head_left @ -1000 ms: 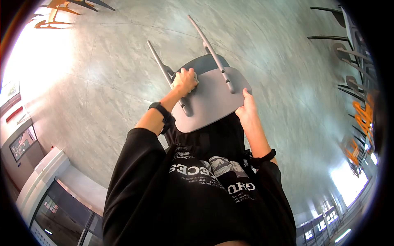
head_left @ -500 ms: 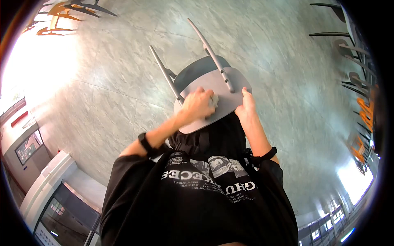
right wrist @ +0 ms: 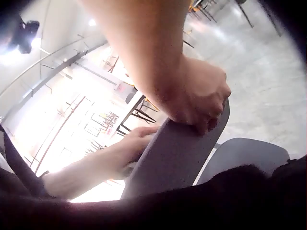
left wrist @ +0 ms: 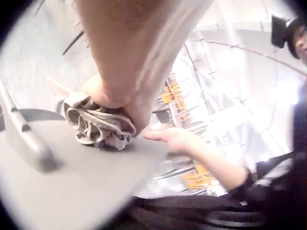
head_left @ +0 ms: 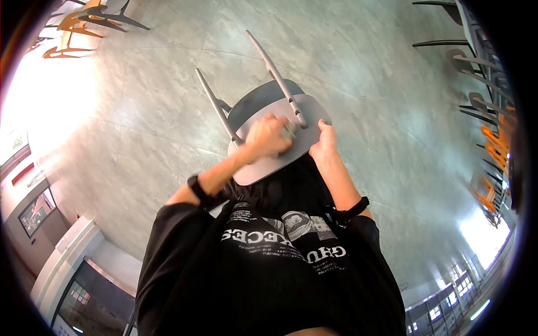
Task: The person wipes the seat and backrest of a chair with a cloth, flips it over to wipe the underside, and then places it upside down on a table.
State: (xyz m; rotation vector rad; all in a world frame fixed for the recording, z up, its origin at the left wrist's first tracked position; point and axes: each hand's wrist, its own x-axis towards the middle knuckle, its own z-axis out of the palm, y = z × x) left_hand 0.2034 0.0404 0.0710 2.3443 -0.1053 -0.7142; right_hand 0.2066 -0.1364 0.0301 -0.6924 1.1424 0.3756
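Observation:
A grey chair (head_left: 263, 171) stands in front of my body, its smooth panel towards me and two rod-like legs (head_left: 213, 103) running away from it. My left hand (head_left: 268, 136), slightly blurred, holds a bunched grey-beige cloth (left wrist: 98, 124) against the panel, between the ends of the legs. On the panel's right edge, my right hand (head_left: 324, 144) keeps its grip, thumb along the near face. Its curled fingers (right wrist: 211, 117) wrap the edge in the right wrist view. A second, darker panel (head_left: 246, 106) of the chair shows beyond the first.
Grey stone-patterned floor (head_left: 370, 101) surrounds the chair. Orange and dark chairs (head_left: 75, 28) stand at the far left. More dark chairs (head_left: 462, 59) and orange ones (head_left: 493, 148) line the right side. A white counter-like structure (head_left: 70, 246) is at lower left.
My left hand has moved with the cloth from the panel's upper left, by the left leg, rightward and nearer to me, towards its middle. My right hand keeps hold of the edge.

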